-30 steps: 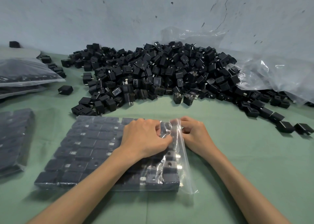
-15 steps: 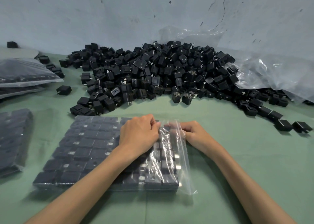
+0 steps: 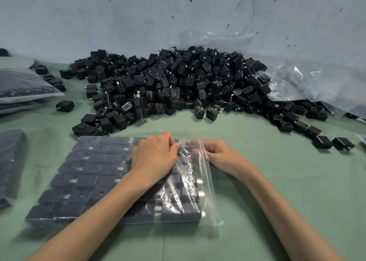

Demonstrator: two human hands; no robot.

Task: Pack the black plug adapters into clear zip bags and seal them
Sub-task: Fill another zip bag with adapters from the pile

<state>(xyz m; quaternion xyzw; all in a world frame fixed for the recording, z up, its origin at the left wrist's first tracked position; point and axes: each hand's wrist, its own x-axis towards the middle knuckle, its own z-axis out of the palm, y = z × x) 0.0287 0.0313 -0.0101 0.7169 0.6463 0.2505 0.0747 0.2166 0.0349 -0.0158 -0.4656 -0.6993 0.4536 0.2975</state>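
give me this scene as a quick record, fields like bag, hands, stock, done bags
surface: green table
zip bag: lies flat, packed with rows of adapters
left hand: pinches the bag's right edge, far end
right hand: pinches the same edge alongside
loose stock: pile of black plug adapters behind the bag
done: filled bags at left
seal: cannot tell

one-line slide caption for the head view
Left hand and right hand pinch the mouth of a zip bag packed with adapters.
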